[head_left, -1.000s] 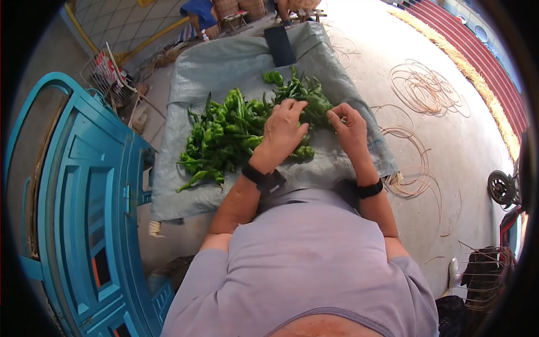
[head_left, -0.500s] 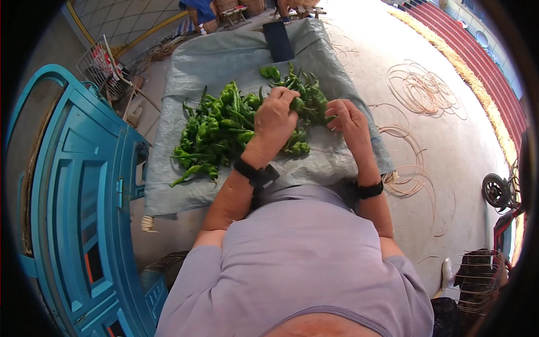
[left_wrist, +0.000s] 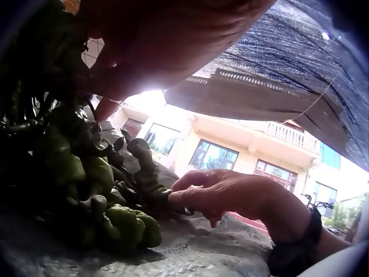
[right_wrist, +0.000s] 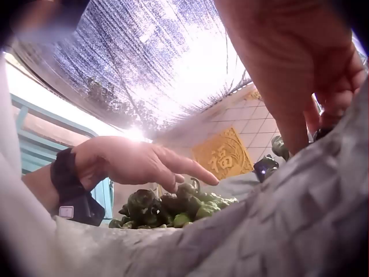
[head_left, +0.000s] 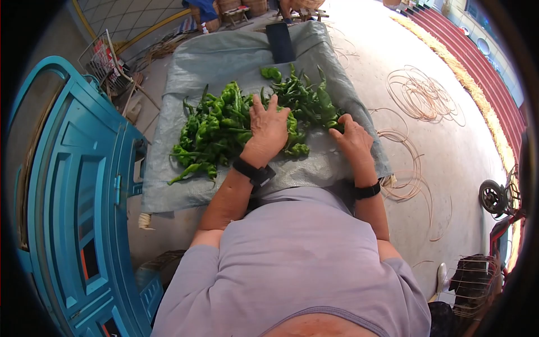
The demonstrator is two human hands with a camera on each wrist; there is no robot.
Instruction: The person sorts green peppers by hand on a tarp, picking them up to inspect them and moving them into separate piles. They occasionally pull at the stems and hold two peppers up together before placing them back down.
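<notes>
Green peppers lie in a large heap on the left of the sheet-covered table, with a smaller cluster to its right. My left hand rests over the heap's right side, fingers spread and fairly straight, gripping nothing. At the cluster's right edge, my right hand pinches the near end of a green pepper between thumb and fingers. The left wrist view shows those right fingertips at the end of a curved pepper. Knobbly peppers sit close by, under the left palm.
A dark flat phone-like slab lies at the table's far edge. A blue metal gate-like panel stands at the left. Coils of thin cane lie on the floor to the right, and baskets stand beyond the table.
My left hand has drawn back and left from the cluster, its curled fingers now spread. My right hand was lifted with bent fingers; it has lowered onto a pepper at the cluster's edge.
</notes>
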